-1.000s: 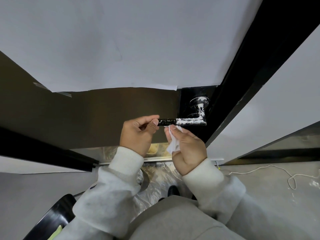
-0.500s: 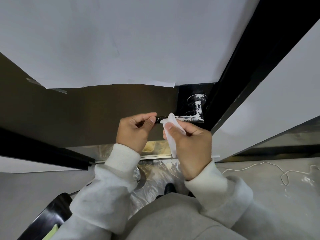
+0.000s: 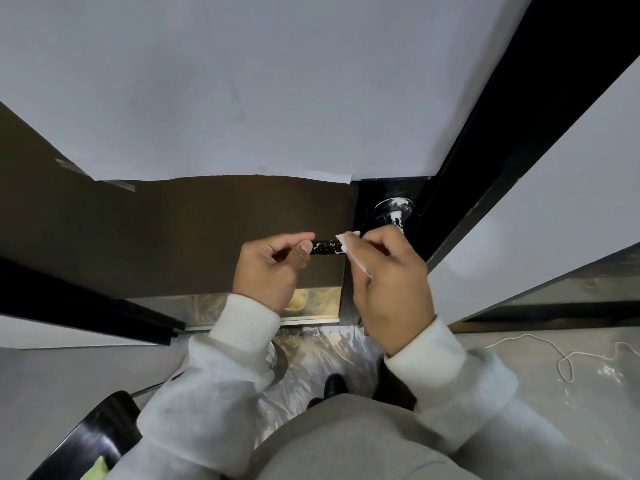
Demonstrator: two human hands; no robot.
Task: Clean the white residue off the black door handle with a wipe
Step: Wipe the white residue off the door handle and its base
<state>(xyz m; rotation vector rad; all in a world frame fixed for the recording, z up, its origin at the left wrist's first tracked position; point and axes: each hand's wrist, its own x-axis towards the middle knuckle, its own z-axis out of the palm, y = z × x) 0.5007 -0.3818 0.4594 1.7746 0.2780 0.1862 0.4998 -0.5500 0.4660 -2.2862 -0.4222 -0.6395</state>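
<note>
Black door handle (image 3: 325, 247): lever ran level across the dark door (image 3: 173, 233), only a short stretch visible between the two hands, speckled with white residue. Round rose (image 3: 394, 206) up and right of the grip, also smeared white, mounted on the black door edge beside the black frame (image 3: 519, 140).

Left hand (image 3: 272, 268) pinched the free tip of the lever, thumb pad against its end, forefinger curled over the top; other fingers folded in. Narrow, closed grip on the lever.

Right hand (image 3: 389, 282) closed around the lever's other stretch, nearer the rose, with the white wipe (image 3: 349, 242) pressed between fingers and metal. Corner of wipe stuck out just left of the knuckles, touching the visible bit of lever; another fold trailed below the fingers. Lever under that hand hidden.

Pale grey sleeves (image 3: 242, 344) on both wrists. White paper (image 3: 225, 91) taped over the door above the grip, lower edge just above the hands. Below the grip, crinkled plastic sheeting (image 3: 322, 355) on the floor, one dark shoe tip (image 3: 334, 384). White cord (image 3: 561, 358) looped on the floor far right; black curved object (image 3: 86, 441) lower left, kind not clear.
</note>
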